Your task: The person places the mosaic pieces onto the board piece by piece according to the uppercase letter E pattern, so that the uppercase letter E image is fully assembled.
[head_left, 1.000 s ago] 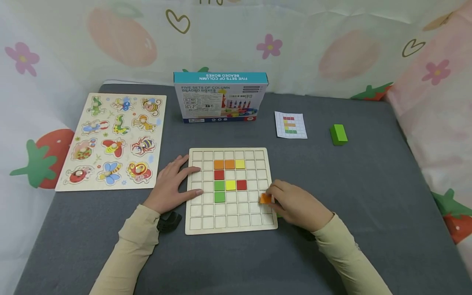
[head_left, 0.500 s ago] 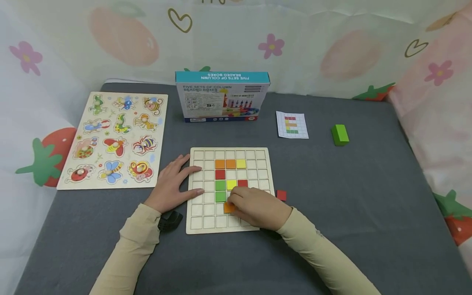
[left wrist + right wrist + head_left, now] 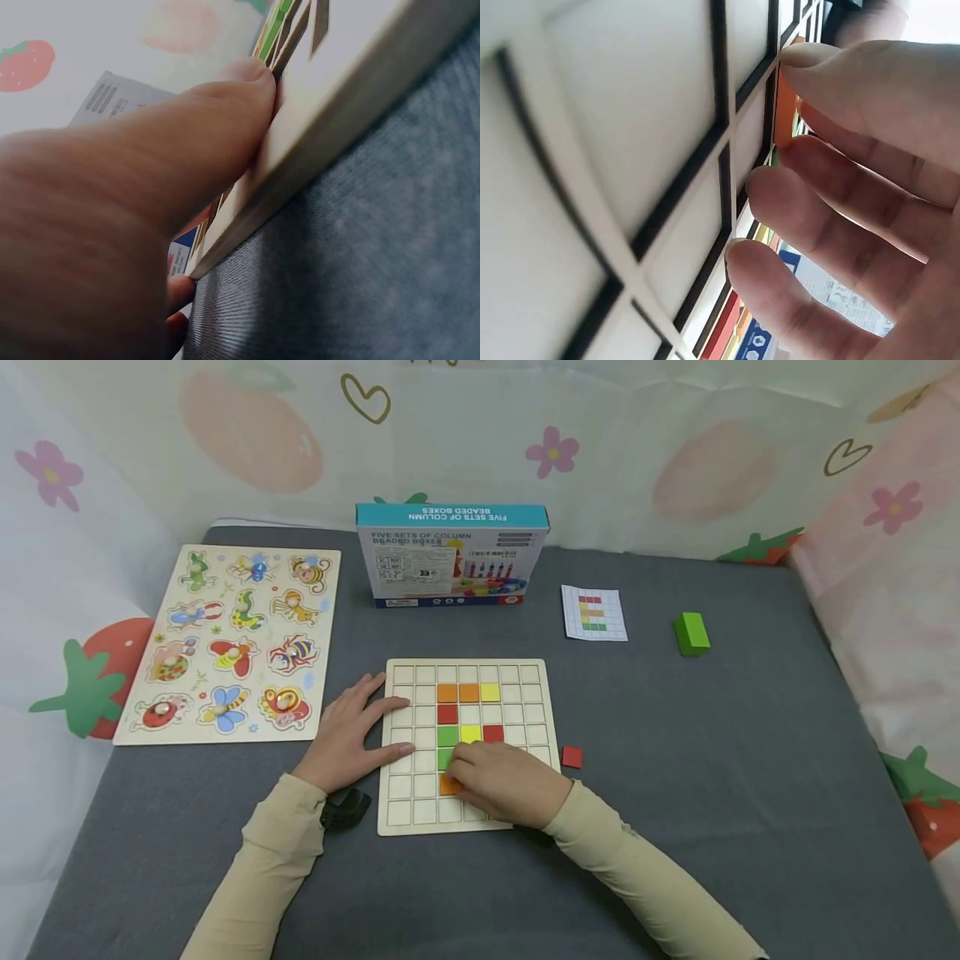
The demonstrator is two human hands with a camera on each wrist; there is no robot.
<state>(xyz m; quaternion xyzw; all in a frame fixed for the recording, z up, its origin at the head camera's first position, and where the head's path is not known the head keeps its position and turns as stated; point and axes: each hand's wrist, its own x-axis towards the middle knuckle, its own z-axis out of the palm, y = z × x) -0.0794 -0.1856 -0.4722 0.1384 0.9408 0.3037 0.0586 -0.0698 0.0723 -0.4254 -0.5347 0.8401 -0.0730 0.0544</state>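
A wooden grid board (image 3: 401, 789) with square recesses lies on the table. My right hand (image 3: 510, 783) pinches an orange tile (image 3: 448, 785) low over the board, right below two green tiles (image 3: 447, 737). In the right wrist view, thumb and a fingertip hold the orange tile (image 3: 785, 105) upright-looking against the grid, while the other fingers point at the recesses. My left hand (image 3: 348, 731) rests spread on the board's left edge, its thumb (image 3: 232, 97) lying on top. Orange, yellow and red tiles (image 3: 492, 733) fill other recesses; part of the pattern is hidden by my right hand.
A loose red tile (image 3: 572, 757) lies just off the board's right edge. Farther back are a printed pattern card (image 3: 594, 613), a green block (image 3: 692, 634) and a standing toy box (image 3: 452, 564). An insect puzzle board (image 3: 247, 737) lies at the left.
My right hand has carried the orange tile leftward from the board's right edge to below the green tiles. The loose red tile has come into sight. My left hand stays put.
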